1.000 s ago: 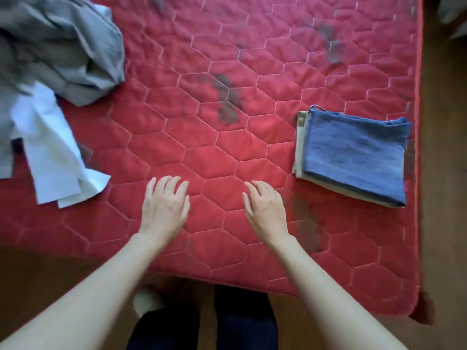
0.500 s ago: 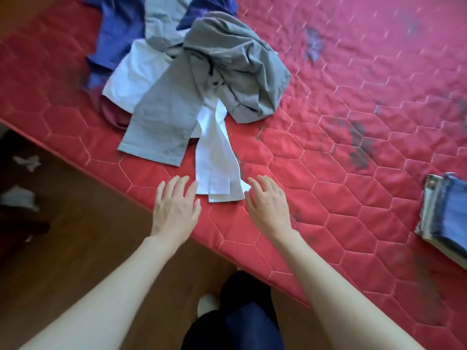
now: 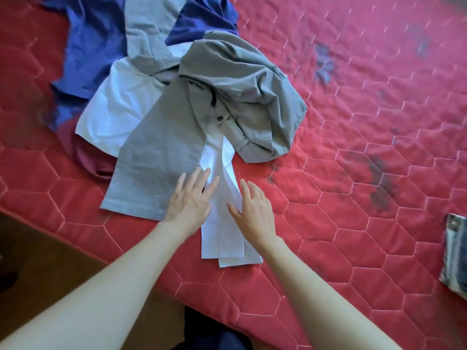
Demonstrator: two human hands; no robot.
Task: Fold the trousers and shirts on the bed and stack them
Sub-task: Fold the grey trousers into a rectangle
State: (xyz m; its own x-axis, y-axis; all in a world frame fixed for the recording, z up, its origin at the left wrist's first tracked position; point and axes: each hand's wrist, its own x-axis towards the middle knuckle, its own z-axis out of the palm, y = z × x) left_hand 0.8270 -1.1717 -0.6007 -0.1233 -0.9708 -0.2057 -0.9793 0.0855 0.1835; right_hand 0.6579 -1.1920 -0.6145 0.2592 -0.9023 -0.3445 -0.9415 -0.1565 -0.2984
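A loose heap of clothes lies on the red quilted bed (image 3: 353, 223): grey trousers (image 3: 227, 97) on top, a white garment (image 3: 222, 236) with a long strip reaching toward me, a blue shirt (image 3: 91, 46) behind and a dark red piece (image 3: 88, 157) underneath. My left hand (image 3: 189, 198) hovers with straight fingers over the grey trouser leg's edge. My right hand (image 3: 252, 210) is spread over the white strip beside it. Neither holds anything. The folded stack (image 3: 454, 253) shows only as a sliver at the right edge.
The bed's near edge runs diagonally from left to bottom centre, with brown wooden floor (image 3: 50, 261) below it. Dark stains (image 3: 376, 178) mark the quilt to the right of the heap.
My view swung left from the folded stack to the clothes heap. Both hands moved forward from the bare quilt to the grey trouser leg and the white strip.
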